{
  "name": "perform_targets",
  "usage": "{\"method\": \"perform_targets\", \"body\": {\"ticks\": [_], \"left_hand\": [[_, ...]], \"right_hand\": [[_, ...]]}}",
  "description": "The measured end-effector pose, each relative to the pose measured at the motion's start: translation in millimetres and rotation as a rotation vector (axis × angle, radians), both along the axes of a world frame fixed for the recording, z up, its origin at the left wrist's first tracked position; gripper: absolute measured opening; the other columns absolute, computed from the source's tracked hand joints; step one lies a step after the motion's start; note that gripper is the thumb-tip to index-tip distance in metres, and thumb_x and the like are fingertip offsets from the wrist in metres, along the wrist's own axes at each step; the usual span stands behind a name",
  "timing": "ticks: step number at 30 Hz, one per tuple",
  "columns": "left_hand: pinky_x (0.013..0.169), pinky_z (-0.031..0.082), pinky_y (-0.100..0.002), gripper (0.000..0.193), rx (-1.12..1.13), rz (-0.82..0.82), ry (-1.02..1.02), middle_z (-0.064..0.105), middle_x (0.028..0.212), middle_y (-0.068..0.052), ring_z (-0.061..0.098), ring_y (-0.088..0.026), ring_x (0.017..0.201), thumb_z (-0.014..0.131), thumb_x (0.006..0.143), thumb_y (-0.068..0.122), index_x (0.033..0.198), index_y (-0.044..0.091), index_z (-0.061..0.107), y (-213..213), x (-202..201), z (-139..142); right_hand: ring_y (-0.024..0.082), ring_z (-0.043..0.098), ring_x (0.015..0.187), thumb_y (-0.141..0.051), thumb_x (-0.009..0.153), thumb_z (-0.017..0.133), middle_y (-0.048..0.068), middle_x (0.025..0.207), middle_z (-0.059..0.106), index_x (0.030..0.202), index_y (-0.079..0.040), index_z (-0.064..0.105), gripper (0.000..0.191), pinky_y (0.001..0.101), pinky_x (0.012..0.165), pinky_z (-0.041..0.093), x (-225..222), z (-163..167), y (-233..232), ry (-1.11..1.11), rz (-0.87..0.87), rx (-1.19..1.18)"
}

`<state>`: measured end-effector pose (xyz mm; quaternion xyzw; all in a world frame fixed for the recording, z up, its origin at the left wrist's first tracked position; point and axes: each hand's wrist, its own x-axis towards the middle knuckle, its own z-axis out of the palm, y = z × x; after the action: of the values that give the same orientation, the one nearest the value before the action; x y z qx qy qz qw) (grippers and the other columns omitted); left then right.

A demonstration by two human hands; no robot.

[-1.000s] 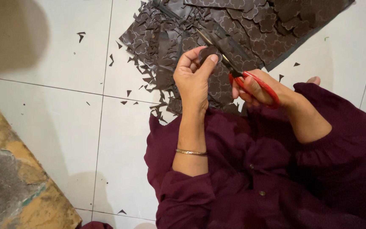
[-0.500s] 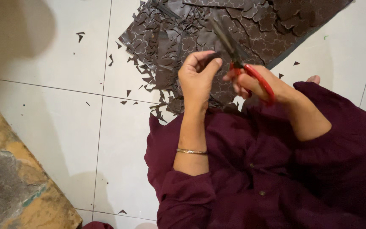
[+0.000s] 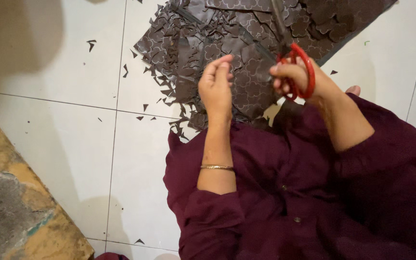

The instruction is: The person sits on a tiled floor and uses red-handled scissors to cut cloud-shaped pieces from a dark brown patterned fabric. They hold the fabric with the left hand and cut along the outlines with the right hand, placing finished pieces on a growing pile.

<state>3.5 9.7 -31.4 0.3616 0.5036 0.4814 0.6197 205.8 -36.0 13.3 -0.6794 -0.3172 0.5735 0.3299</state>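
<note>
Since the earlier frame, both hands have lifted. Right hand [image 3: 297, 79] grips red-handled scissors [image 3: 294, 62]; left hand [image 3: 216, 89] looks curled on a dark piece [image 3: 258, 70]. Many flower shapes are cut; the dark patterned sheet [image 3: 246, 29] remains, scraps [image 3: 145, 107] littering the white tiled floor [image 3: 49, 135].

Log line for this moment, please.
right hand: holds red scissors | left hand: pinches dark sheet | floor: scraps

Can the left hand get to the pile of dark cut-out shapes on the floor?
Probably yes. The left hand hovers right over the near edge of the pile of dark cut-out shapes, and nothing lies between them. The right hand, with the red scissors, is off to the side.
</note>
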Motion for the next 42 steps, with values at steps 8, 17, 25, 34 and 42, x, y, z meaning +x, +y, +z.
{"method": "perform_targets", "body": {"ticks": [8, 17, 25, 34, 42], "left_hand": [[0.094, 0.053, -0.032, 0.032, 0.121, 0.063, 0.278, 0.066, 0.123, -0.010, 0.063, -0.021, 0.106, 0.068, 0.092, 0.009, 0.124, 0.007, 0.070, 2.7, -1.7, -13.8], [0.104, 0.035, -0.061, 0.069, 0.289, -0.327, 1.216, 0.042, 0.152, -0.014, 0.039, -0.042, 0.137, 0.068, 0.081, 0.006, 0.146, 0.008, 0.045, 3.7, 12.1, -36.3], [0.099, 0.047, -0.055, 0.027, 0.412, -0.303, 1.408, 0.057, 0.127, -0.010, 0.055, -0.038, 0.122, 0.065, 0.091, 0.008, 0.118, 0.012, 0.060, 3.2, 18.1, -50.7], [0.078, 0.055, -0.041, 0.014, 0.354, -0.156, 0.775, 0.069, 0.100, -0.010, 0.069, -0.028, 0.087, 0.073, 0.089, 0.009, 0.102, 0.007, 0.067, 3.6, 21.0, -27.2], [0.083, 0.054, -0.023, 0.013, 0.275, -0.098, -0.203, 0.066, 0.113, -0.005, 0.067, -0.010, 0.092, 0.071, 0.094, -0.005, 0.104, 0.004, 0.072, -10.2, 18.9, 15.6]], "right_hand": [[0.013, 0.062, 0.066, -0.019, 0.111, 0.068, 0.012, 0.089, 0.075, 0.108, -0.002, 0.071, 0.018, 0.0310, 0.070, 0.057, 65.2, 1.5, 13.5, 0.394, -0.707, 0.448], [0.012, 0.061, 0.062, -0.014, 0.100, 0.067, 0.009, 0.085, 0.073, 0.111, -0.001, 0.069, 0.017, 0.0299, 0.068, 0.058, 50.0, 0.3, 12.3, 0.491, -0.666, 0.301], [0.013, 0.063, 0.061, -0.015, 0.098, 0.068, 0.010, 0.082, 0.072, 0.109, -0.001, 0.068, 0.018, 0.0320, 0.064, 0.059, 28.6, -1.1, 11.1, 0.575, -0.630, 0.209], [0.014, 0.062, 0.061, -0.026, 0.097, 0.068, 0.012, 0.082, 0.073, 0.114, 0.001, 0.066, 0.032, 0.0317, 0.064, 0.057, 12.1, 2.6, 8.1, 0.380, -0.378, 0.207], [0.015, 0.065, 0.068, -0.034, 0.099, 0.064, 0.010, 0.083, 0.070, 0.109, 0.002, 0.062, 0.037, 0.0299, 0.067, 0.055, -13.1, 17.0, -5.9, 0.229, -0.060, 0.262]]}}
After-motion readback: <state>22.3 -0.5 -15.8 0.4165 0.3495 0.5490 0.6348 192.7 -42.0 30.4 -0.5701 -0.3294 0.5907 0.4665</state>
